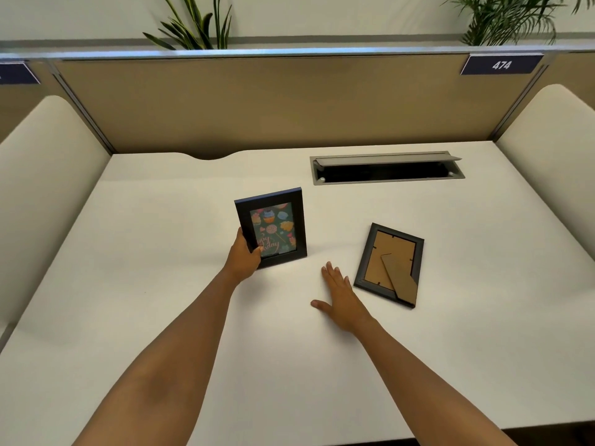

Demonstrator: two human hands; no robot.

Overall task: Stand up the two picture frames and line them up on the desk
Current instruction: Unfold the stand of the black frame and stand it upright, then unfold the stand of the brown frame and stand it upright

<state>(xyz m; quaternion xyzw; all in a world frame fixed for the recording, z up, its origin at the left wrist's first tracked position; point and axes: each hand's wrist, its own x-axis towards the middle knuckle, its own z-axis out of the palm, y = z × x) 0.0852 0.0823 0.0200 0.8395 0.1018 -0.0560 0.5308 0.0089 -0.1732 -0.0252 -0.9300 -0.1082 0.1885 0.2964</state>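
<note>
A black picture frame with a colourful birthday picture (273, 228) stands upright near the middle of the white desk (161, 284), facing me. My left hand (244, 257) grips its lower left edge, thumb on the front. A second black frame (389, 265) lies face down to the right, its brown cardboard back and folded stand showing. My right hand (338, 296) rests flat on the desk between the two frames, fingers spread, holding nothing, just left of the lying frame.
A grey cable tray (386, 169) with its lid raised is set into the desk at the back right. A tan partition (289, 101) walls the far edge, with plants behind. Cream side panels (42, 188) flank the desk left and right.
</note>
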